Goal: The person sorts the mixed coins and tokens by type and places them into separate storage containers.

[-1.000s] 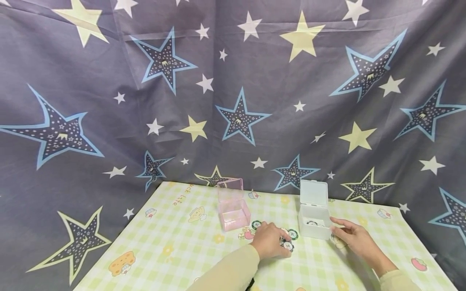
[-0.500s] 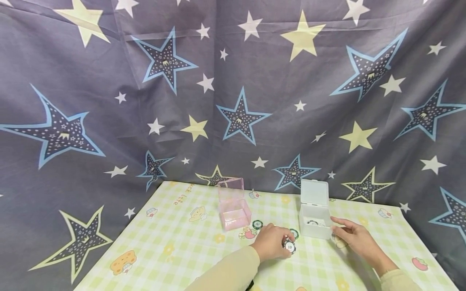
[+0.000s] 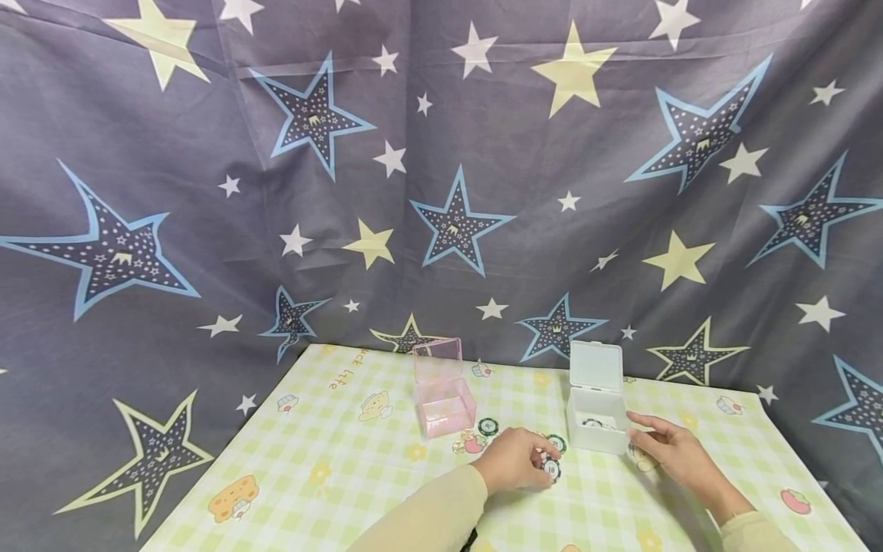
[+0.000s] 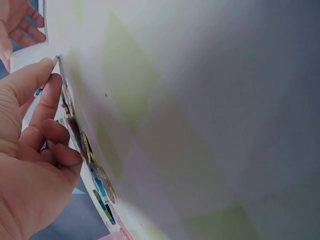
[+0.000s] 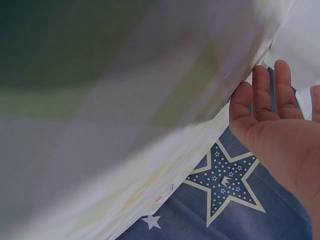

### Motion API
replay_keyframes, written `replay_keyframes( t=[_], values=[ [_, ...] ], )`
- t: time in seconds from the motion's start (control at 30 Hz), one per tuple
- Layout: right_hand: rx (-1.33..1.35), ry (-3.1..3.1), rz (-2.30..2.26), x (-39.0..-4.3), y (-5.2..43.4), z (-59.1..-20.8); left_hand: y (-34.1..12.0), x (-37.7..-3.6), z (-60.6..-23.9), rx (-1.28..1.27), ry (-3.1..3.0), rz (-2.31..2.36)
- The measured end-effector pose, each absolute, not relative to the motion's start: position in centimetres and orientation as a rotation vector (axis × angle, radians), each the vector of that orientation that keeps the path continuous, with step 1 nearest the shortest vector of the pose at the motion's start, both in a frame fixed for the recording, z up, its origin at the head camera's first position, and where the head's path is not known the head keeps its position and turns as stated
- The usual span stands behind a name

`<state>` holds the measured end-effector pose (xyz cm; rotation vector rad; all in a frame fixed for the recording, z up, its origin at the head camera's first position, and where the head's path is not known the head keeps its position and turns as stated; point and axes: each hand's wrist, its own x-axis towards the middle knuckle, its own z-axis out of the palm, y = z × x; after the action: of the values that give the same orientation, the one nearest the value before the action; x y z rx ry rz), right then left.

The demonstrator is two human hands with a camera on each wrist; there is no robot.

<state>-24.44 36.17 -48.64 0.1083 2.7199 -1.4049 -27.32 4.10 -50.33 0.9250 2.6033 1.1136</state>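
Change vs earlier: left hand [image 3: 512,460] is now tipping the round black-and-white poker chip [image 3: 549,468] slightly lower; boxes and right hand are staying put.
Surroundings: clear pink plastic box w/ raised lid [image 3: 443,396] is sitting just left of a loose green chip [image 3: 487,426]; second green chip [image 3: 556,442] is lying between left hand and white translucent plastic box [image 3: 596,408], lid up; all on green-checked tablecloth [image 3: 331,468].
Left hand: fingers are curling, pinching the chip just above the cloth.
Right hand [image 3: 672,448]: fingers are lying straight, relaxed, touching the white box's right wall; holding nothing.
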Motion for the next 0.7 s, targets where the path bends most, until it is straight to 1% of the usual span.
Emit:
replay_keyframes(
  t=[0.2,0.5,0.7],
  values=[
    [0.11,2.721,-1.404,-24.53,36.23,-48.63,4.02,-27.27,-50.12,0.903,2.561,1.191],
    [0.118,2.717,-1.415,-24.52,36.17,-48.63,4.26,-27.4,-50.34,0.976,2.613,1.179],
    [0.11,2.72,-1.405,-24.44,36.19,-48.7,4.36,-27.26,-50.48,0.908,2.59,1.238]
  ],
)
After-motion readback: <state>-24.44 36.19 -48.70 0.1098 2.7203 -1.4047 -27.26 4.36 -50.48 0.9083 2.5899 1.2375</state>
